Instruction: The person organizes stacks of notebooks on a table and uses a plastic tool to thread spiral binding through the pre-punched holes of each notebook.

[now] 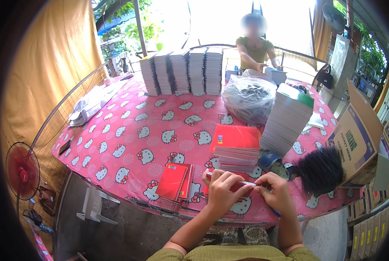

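Close to the table's near edge, my left hand point(225, 191) is closed around a thin red-covered notebook point(239, 177), its white page edge facing me. My right hand point(273, 193) pinches at the right end of that edge; anything small between its fingertips is too fine to make out. A blue-tipped thing point(276, 212) shows just under the right hand, its kind unclear. Just beyond my hands stands a stack of red-covered notebooks point(236, 150). A few more red notebooks point(173, 180) lie in a low pile to the left.
Black spiral binding coils point(320, 172) lie heaped beside an open carton point(355, 139) at right. Behind stand a tall leaning paper stack point(288, 119), a clear plastic bag point(250, 98) and a row of notebook stacks point(181, 71). Across the pink table point(129, 117), another person point(257, 50) handles a stack.
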Demonstrator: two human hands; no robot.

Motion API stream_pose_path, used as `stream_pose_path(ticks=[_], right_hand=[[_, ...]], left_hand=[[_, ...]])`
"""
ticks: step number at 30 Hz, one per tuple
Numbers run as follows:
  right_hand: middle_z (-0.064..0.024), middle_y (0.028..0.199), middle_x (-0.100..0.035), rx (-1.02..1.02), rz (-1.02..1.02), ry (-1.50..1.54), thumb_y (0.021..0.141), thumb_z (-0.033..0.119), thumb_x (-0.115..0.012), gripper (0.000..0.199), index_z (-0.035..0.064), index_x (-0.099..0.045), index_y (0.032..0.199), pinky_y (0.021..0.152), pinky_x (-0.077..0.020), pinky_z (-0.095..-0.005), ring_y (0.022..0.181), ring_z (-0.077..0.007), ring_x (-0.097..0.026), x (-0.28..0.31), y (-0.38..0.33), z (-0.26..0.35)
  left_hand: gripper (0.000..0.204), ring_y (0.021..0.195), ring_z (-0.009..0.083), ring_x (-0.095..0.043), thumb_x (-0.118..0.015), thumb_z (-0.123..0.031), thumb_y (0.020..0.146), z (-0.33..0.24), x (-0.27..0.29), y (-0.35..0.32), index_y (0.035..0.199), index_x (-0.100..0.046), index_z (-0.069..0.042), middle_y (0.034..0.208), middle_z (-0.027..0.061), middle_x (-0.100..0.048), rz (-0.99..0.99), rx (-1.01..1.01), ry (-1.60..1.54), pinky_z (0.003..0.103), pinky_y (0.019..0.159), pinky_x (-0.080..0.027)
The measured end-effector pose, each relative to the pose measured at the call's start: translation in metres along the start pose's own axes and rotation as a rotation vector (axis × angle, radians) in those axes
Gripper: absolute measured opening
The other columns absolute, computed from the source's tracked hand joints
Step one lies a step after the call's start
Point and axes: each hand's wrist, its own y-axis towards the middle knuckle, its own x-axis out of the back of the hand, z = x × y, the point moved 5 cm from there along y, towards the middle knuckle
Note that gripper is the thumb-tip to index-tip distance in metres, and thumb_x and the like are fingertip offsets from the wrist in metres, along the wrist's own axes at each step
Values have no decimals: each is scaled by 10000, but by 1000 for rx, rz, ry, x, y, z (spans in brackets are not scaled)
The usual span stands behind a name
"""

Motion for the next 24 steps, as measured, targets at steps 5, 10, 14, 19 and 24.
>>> stream_pose_path(ticks=[5,10,14,19,24], right_hand=[[-97,792,-633,121,13,-56,789,11,-705,103,-12,-668,882,622,-465,-296,680,-188,-593,-4,-2,-5],[-120,874,-617,45,11,-67,810,96,-725,215,6,-616,973,643,-492,-350,751,-265,-626,-3,-2,-4],[-116,907,-609,151,42,-197,806,128,-734,250,16,-593,980,640,-495,-361,771,-283,-630,-4,-3,-7],[-106,821,-596,243,-35,-282,813,68,-720,154,8,-595,879,579,-464,-327,659,-233,-591,-8,-2,2],[-111,876,-622,92,-41,-274,827,144,-709,130,57,-628,880,629,-504,-378,770,-306,-640,-11,-1,5]], left_hand=[[215,876,190,-543,-788,-343,746,-1,1,-3,807,-708,-153,803,-35,-655,-9,-27,-27,433,943,-297],[237,878,172,-554,-820,-256,708,-11,11,2,890,-712,-150,849,-34,-682,18,-37,80,386,907,-319],[262,877,151,-559,-842,-232,680,-9,11,0,892,-711,-153,847,-41,-686,5,-32,66,365,901,-305],[238,857,159,-565,-842,-216,681,-8,10,0,856,-701,-140,827,-41,-682,19,-47,40,354,882,-318],[221,839,168,-565,-837,-193,685,-9,9,3,849,-700,-135,817,-34,-682,11,-44,36,353,871,-331]])
